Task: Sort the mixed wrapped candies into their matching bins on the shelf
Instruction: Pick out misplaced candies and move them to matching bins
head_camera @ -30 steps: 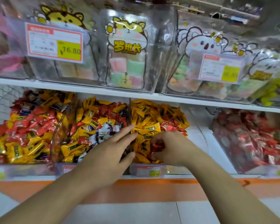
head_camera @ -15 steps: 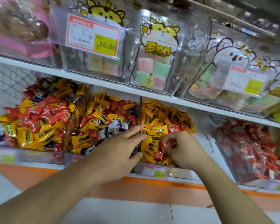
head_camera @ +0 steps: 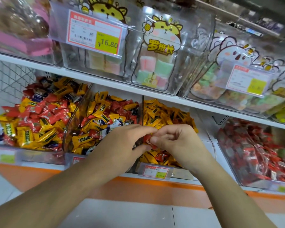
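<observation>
Clear bins line the lower shelf. The left bin (head_camera: 31,155) and the middle bin (head_camera: 76,155) hold mixed yellow, red and white-blue wrapped candies. A third bin (head_camera: 179,171) holds mostly yellow candies with a few red ones. My right hand (head_camera: 176,143) hovers over this third bin and pinches a red candy (head_camera: 148,140) between thumb and curled fingers. My left hand (head_camera: 122,145) meets it from the left, its fingertips and thumb touching the same red candy.
A bin of red candies (head_camera: 260,153) stands at the right, with a bare gap of shelf between it and the third bin. The upper shelf (head_camera: 105,83) carries clear bins of pastel sweets with price tags. An orange band runs under the shelf edge.
My right hand has lifted out of the yellow pile with a red candy. The left hand closed in from the left until its fingertips reached that candy. The camera moved closer.
</observation>
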The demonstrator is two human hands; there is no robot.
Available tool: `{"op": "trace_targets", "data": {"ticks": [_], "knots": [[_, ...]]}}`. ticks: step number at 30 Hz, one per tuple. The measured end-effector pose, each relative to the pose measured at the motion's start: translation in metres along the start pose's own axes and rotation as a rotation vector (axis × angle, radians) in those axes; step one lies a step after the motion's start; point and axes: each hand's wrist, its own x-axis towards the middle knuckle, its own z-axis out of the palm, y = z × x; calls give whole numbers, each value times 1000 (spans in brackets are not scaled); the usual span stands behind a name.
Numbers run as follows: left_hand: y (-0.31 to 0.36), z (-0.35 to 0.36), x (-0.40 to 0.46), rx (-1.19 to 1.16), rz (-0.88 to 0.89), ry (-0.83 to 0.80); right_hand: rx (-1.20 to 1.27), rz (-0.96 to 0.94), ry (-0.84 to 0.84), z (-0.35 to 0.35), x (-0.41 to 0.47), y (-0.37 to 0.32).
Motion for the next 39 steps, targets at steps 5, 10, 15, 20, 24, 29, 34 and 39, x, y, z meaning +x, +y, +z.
{"op": "trace_targets", "data": {"ticks": [5,10,15,20,24,29,34,39], "knots": [[0,-2,1,37,-45,58,-87,22,84,-17,4,17],[-3,-2,-1,73,-59,-16,-655,151,-42,-23,12,50],[-4,0,-2,72,-63,-37,-794,153,-91,-15,23,56],[-7,-1,-3,57,-68,-41,-801,155,-115,-16,26,57],[-6,-1,-4,67,-71,-46,-816,151,-132,-18,27,58],[-7,-1,-6,59,-60,-54,-776,137,-97,-20,25,59],[-8,0,-5,55,-59,-45,-743,126,-82,-22,24,60],[-7,0,-6,46,-64,-57,-723,159,-65,-24,25,63]]}}
